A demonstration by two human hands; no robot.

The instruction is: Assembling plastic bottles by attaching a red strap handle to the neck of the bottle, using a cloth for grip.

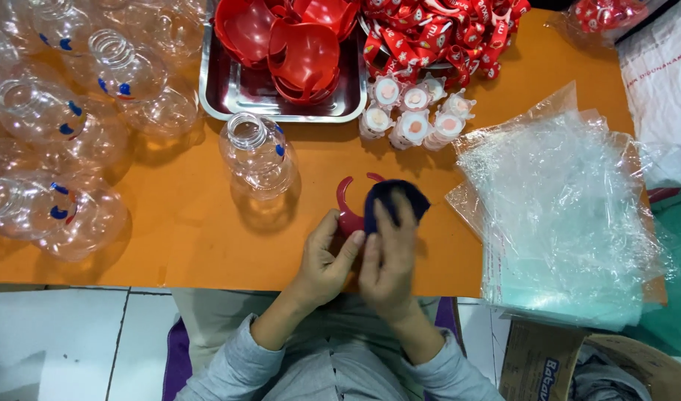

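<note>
Here left hand (325,260) pinches red handle (349,215); right hand (387,256) presses dark cloth (394,202) against it.

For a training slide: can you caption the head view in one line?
Left hand holds a red plastic ring while right hand presses a dark blue cloth on it, over an orange table.

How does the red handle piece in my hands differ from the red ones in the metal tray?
The red handle piece is single, gripped by the left hand and partly covered by a dark blue cloth under the right hand. The red pieces in the tray lie piled and uncovered. All share the same glossy red.
</note>
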